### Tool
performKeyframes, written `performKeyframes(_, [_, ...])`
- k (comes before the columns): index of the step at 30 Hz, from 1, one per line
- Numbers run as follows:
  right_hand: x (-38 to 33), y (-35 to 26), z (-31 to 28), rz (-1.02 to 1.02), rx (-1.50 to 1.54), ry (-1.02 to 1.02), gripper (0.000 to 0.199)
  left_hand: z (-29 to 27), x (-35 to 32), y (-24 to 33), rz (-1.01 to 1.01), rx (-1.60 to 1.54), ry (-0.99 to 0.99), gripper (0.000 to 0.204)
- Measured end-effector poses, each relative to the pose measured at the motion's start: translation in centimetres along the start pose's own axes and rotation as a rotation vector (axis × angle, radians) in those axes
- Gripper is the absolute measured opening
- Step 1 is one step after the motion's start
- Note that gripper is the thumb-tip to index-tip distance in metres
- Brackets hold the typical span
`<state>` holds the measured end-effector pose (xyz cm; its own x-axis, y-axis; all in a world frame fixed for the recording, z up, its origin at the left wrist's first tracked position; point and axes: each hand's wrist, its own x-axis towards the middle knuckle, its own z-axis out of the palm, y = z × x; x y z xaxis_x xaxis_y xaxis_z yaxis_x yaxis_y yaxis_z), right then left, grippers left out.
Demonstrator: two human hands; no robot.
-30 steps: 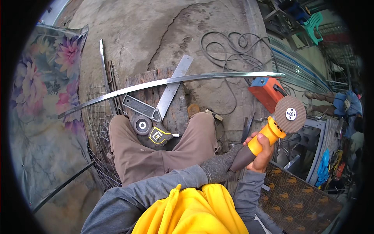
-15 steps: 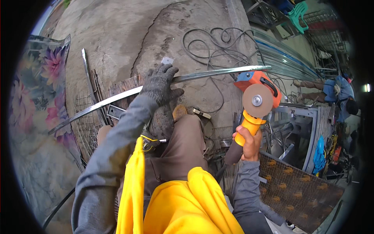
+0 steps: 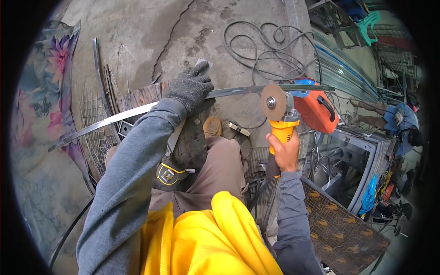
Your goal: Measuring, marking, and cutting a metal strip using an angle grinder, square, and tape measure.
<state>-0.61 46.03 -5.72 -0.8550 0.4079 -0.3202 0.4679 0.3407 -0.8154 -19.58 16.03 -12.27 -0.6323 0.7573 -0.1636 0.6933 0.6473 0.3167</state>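
Observation:
My left hand (image 3: 190,89), in a dark grey work glove, is closed over a long thin metal bar (image 3: 130,114) that crosses in front of me from left to right. The bar rests over a worn wooden block (image 3: 190,146). In my bare right hand (image 3: 286,151) is a yellow angle grinder (image 3: 282,132), held upright by its body. Its brown cutting disc (image 3: 266,103) stands beside the right part of the bar; whether they touch I cannot tell. A black and yellow tape measure (image 3: 168,175) lies by my leg.
Behind the grinder sits an orange and blue machine (image 3: 318,112). A black cable (image 3: 256,55) loops over the concrete floor. Long metal profiles (image 3: 343,66) lie at the upper right. Another person (image 3: 394,119) is at far right. A flowered sheet (image 3: 41,137) covers the left side.
My right hand has brought the grinder left and slightly up, so its disc is now by the bar instead of in front of the orange machine. My left fingers have curled more around the bar.

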Motion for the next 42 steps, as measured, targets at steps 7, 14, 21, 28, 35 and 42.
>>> performKeyframes(7, [1.1,-1.6,1.8,-0.049,-0.222,0.043,0.049,-0.6,-0.2,0.4,-0.053,0.029,-0.002,0.038])
performKeyframes(14, [1.2,-1.5,2.5,-0.034,-0.267,0.052,0.048,-0.7,-0.4,0.3,-0.065,-0.041,-0.006,0.035])
performKeyframes(21, [1.2,-1.2,2.5,-0.035,-0.270,0.070,0.048,-0.2,-0.2,0.1,-0.042,-0.033,0.041,0.032])
performKeyframes(28, [1.1,-1.3,2.5,-0.015,-0.271,0.057,0.050,-0.8,-0.4,0.4,-0.079,-0.043,0.012,0.033])
performKeyframes(35, [1.2,-1.4,2.5,-0.026,-0.283,0.048,0.051,-0.9,-0.3,0.5,-0.073,-0.025,-0.003,0.034])
performKeyframes(42, [1.2,-1.6,2.7,-0.041,-0.294,0.041,0.051,-0.5,-0.4,0.1,-0.061,-0.048,0.008,0.036])
